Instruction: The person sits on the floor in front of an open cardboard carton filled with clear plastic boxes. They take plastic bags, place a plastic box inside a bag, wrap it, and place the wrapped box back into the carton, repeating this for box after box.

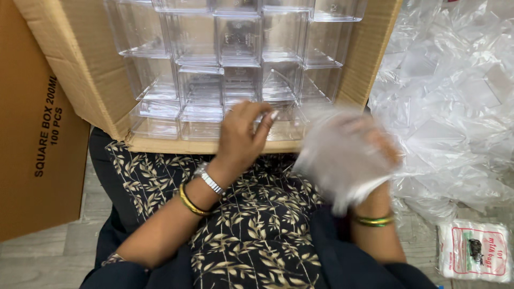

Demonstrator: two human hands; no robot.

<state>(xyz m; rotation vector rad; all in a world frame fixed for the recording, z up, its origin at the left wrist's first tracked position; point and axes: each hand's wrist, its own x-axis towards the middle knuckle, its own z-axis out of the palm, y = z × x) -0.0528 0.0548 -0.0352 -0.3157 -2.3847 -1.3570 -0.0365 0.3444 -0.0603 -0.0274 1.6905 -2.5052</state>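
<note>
Both hands raised over the lap, just in front of the open cardboard carton (pixel 91 80). Left hand (pixel 241 136) with fingers curled loosely, fingertips at the lower front row of clear plastic boxes (pixel 235 64) stacked in the carton; touching or just short of them, cannot tell, and no firm grip visible. Right hand (pixel 348 155) blurred by motion and wrapped in a thin clear plastic bag (pixel 332 171), which covers the fingers and palm; closed around it or only slipped inside, cannot tell. Bag just right of the left hand, near the carton's front edge, not inside it. Silver watch band and gold bangle on the left wrist, gold bangle on the right. Leaf-print black cloth (pixel 251 230) across the lap beneath both hands. Heap of crumpled clear plastic bags (pixel 455 107) on the floor to the right, close beside the right hand. Small flat packet of bags with red print (pixel 474 251) at lower right. Second brown carton (pixel 37 139) standing at the left.
</note>
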